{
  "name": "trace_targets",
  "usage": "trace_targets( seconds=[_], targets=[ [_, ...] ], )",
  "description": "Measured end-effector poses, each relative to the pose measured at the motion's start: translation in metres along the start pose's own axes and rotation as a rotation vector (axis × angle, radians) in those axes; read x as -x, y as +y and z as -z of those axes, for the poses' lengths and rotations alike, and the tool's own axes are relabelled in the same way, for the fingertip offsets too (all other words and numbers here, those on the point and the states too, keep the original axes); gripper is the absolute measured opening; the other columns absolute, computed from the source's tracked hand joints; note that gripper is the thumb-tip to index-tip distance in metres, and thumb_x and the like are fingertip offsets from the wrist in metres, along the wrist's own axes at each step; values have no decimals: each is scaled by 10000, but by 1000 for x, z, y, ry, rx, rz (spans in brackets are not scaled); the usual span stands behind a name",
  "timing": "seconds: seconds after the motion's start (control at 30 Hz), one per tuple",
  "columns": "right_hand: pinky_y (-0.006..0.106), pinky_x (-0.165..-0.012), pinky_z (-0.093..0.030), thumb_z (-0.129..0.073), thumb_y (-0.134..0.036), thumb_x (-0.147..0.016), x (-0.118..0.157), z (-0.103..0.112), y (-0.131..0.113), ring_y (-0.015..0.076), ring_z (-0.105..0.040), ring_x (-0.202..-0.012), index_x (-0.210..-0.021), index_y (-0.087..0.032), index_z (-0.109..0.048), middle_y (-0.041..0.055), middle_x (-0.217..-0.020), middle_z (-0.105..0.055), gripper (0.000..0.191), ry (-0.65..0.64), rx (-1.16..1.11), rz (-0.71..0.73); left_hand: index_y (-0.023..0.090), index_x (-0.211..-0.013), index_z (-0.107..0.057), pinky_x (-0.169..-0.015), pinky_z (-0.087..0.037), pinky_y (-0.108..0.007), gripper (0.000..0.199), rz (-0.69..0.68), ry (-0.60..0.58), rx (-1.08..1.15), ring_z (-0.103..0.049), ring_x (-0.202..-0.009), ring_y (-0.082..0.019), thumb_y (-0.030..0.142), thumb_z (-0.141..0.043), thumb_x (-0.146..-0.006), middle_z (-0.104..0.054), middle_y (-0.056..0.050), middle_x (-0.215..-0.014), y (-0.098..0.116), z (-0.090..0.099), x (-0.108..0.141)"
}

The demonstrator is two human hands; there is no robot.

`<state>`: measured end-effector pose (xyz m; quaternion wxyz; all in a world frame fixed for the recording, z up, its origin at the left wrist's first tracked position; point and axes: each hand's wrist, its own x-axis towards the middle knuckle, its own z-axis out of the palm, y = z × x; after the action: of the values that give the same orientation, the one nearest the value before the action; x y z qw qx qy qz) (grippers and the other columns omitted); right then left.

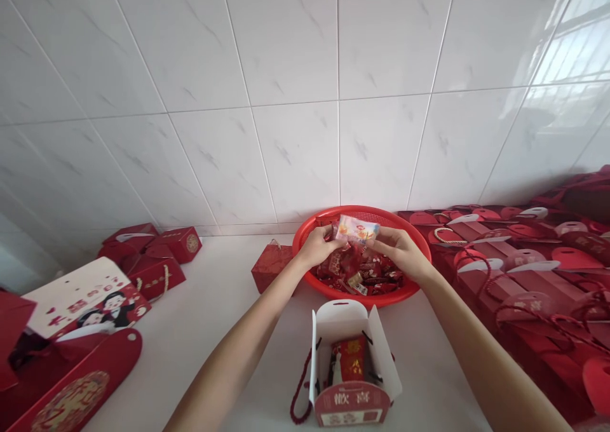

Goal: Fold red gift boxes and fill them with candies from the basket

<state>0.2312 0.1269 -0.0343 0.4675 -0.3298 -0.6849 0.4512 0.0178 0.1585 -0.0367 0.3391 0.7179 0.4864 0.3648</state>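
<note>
Picking, we judge: left hand [320,248] and right hand [403,253] pinch packet [357,229], basket [363,300] below; next move needs a clear lift.

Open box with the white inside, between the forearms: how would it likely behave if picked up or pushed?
The open box is probably light for its size, since its walls look like thin card. Its flaps may bend if gripped, as they stand splayed and unfastened. Pushed, it should slide rather than roll, being flat-sided.
</note>
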Motion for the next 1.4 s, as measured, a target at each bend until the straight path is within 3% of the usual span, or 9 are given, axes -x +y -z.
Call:
trace_targets(
  seconds=[0.17, 0.33, 0.4, 0.53, 0.7, 0.83, 1.1, 1.23, 1.4],
  targets=[
    [330, -676, -554, -781, -579, -678, -4, 4, 8, 193, -661, -659, -938, -162, -730, 69, -808, -741, 494, 303, -103, -73, 178, -944, -665, -875, -543, -350, 236, 26, 3, 265, -703, -917, -228, 374, -654, -813, -751, -35, -913, -5, 0, 0],
    [335, -667, -552, -795, -615, -629, -5, 5, 10, 178, -646, -605, -918, -161, -725, 64, -774, -734, 543, 302, -104, -100, 183, -830, -664, -898, -505, -333, 409, -41, 48, 146, -661, -1002, -249, 562, -515, -873, -739, -43, -955, -2, 0, 1],
    [338, -660, -548, -776, -631, -644, -5, 5, 9, 186, -650, -615, -932, -162, -723, 69, -784, -735, 553, 292, -80, -91, 190, -891, -690, -946, -476, -328, 457, -54, 55, 68, -630, -1099, -259, 578, -450, -904, -735, -47, -1059, 0, 2, 0],
    [329, -634, -541, -754, -631, -671, -5, 5, 9, 188, -644, -616, -936, -160, -719, 74, -798, -735, 541, 305, -49, -75, 233, -1097, -705, -960, -451, -318, 458, -52, -94, -348, -613, -1145, -248, 496, -357, -956, -720, -39, -1166, 4, 15, -5],
    [313, -599, -534, -751, -620, -681, -6, 5, 12, 185, -637, -617, -945, -162, -724, 75, -803, -727, 529, 300, -34, -64, 243, -769, -732, -757, -476, -283, 175, 0, -318, -554, -665, -817, -227, 395, -645, -758, -740, -21, -800, 2, 36, -12],
    [314, -593, -537, -738, -630, -693, -7, 5, 14, 195, -650, -636, -944, -166, -728, 81, -831, -727, 528, 294, -20, -61, 230, -600, -649, -608, -426, -271, 211, 27, -428, -624, -599, -612, -197, 417, -737, -643, -633, 6, -589, 0, 33, -6],
    [302, -603, -542, -752, -596, -691, -7, 3, 13, 179, -638, -630, -902, -166, -739, 63, -818, -721, 479, 292, -29, -70, 200, -594, -554, -615, -417, -285, 224, -16, -349, -454, -591, -628, -189, 335, -696, -703, -613, 11, -612, -6, 17, -2],
    [309, -596, -543, -749, -608, -693, -6, 4, 12, 184, -642, -619, -925, -167, -749, 62, -803, -724, 499, 303, -4, -66, 171, -765, -609, -708, -494, -295, 196, -41, -227, -235, -656, -767, -198, 354, -679, -766, -704, -30, -802, -13, 20, -3],
    [313, -603, -537, -737, -631, -688, -7, 4, 13, 190, -641, -631, -897, -168, -733, 66, -800, -717, 508, 291, 5, -54, 135, -951, -655, -856, -524, -351, 403, -67, -93, -24, -682, -917, -223, 495, -713, -778, -736, -90, -994, -20, 23, -2]
  ],
)
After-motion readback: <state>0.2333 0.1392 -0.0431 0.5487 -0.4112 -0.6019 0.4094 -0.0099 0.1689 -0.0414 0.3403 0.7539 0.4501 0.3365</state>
